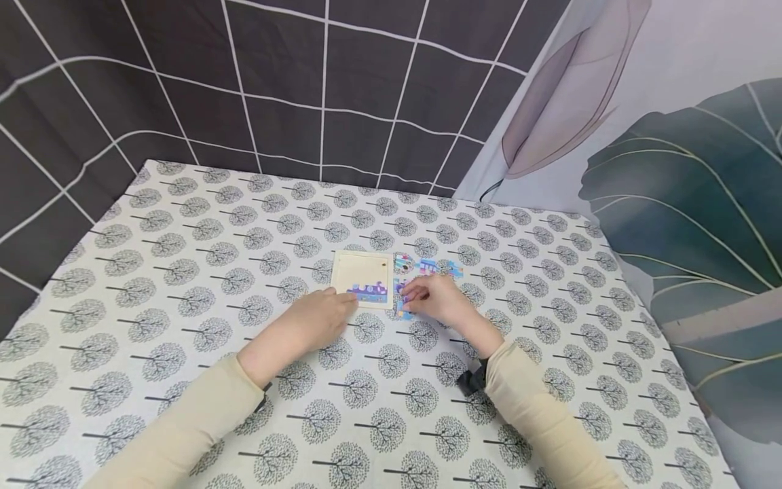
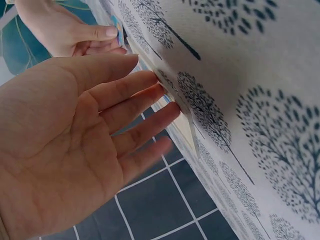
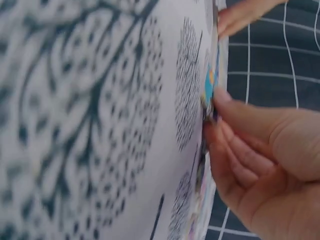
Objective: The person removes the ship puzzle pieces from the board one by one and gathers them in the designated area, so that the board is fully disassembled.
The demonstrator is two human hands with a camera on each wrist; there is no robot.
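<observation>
A square, light wooden puzzle tray lies on the tablecloth, with purple and blue puzzle pieces fitted along the lower right of its inside. My left hand is at the tray's lower left corner. In the left wrist view, the left hand's fairly straight fingers rest against the tray's edge. Just right of the tray, my right hand pinches a small puzzle piece between thumb and forefinger, mostly covered by the fingers. A blue and orange piece shows beside the right thumb.
Several loose, colourful puzzle pieces lie flat to the right of the tray, beyond my right hand. The white tablecloth has a tree print. A dark checked curtain hangs behind the table, and a leaf-patterned one at the right.
</observation>
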